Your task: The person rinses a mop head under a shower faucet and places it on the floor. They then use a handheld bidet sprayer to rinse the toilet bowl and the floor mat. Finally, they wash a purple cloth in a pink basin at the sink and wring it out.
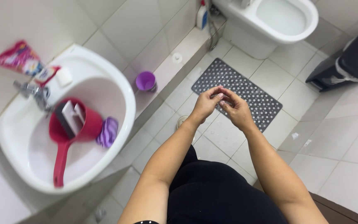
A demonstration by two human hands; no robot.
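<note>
Two hands, left hand (206,104) and right hand (238,111), fingers curled together, touching, holding nothing I can make out, above one grey mat (237,92). One red scoop (73,128) sits in the sink (117,83) at 9 o'clock, one pink packet (19,57) behind it, one purple cup (146,81) at 10.

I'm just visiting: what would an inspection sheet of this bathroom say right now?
Surface: pale tiled floor with a grey dotted mat.
Job's things: left hand and right hand pressed together above the mat; nothing visible between them.
Clutter: white sink holding a red dipper and a purple cloth; pink packet and white soap bar on its rim; purple cup on the ledge.
Hands: both bare, fingers curled against each other.
Cables: nothing seen.
Surroundings: white toilet, dark bin, tiled wall.
</note>
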